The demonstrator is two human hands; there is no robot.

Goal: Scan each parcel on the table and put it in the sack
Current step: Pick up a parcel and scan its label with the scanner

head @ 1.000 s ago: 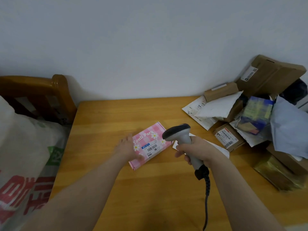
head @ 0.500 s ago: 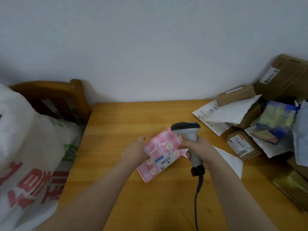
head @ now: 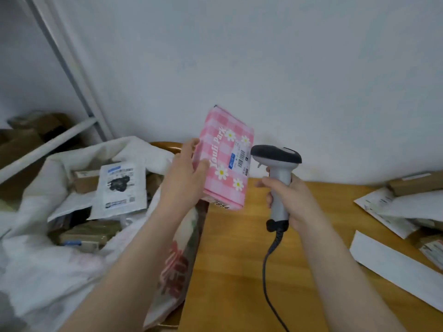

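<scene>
head view. the left hand (head: 184,174) grips a pink checked parcel (head: 223,149) — thumb across the printed front, the other fingers (head: 190,149) curled round its left edge — and holds it upright in the air, slightly tilted, above the left edge of the bench (head: 239,271) and just right of the sack's mouth. the parcel's front, with white daisies, lettering and a barcode label (head: 239,159), faces the camera. the right hand (head: 291,200) is wrapped round the handle of a grey scanner (head: 276,156) with a dark head; whether the index finger touches the trigger cannot be told. the scanner head sits just beside the label, apart from the parcel. a dark cable (head: 265,271) hangs from the handle's base over the bench. the white sack (head: 55,267), printed in red, stands open against the bench's left edge; inside lie a white mailer (head: 121,188) with a printed label and several brown boxes (head: 91,232). behind the sack a wooden chair top (head: 167,146) shows, partly hidden. on the right of the bench a flat white envelope (head: 393,262) lies near the edge, and behind it a pile of mailers (head: 393,207) — well apart from both hands. a white metal frame (head: 48,142) crosses the upper left.
</scene>
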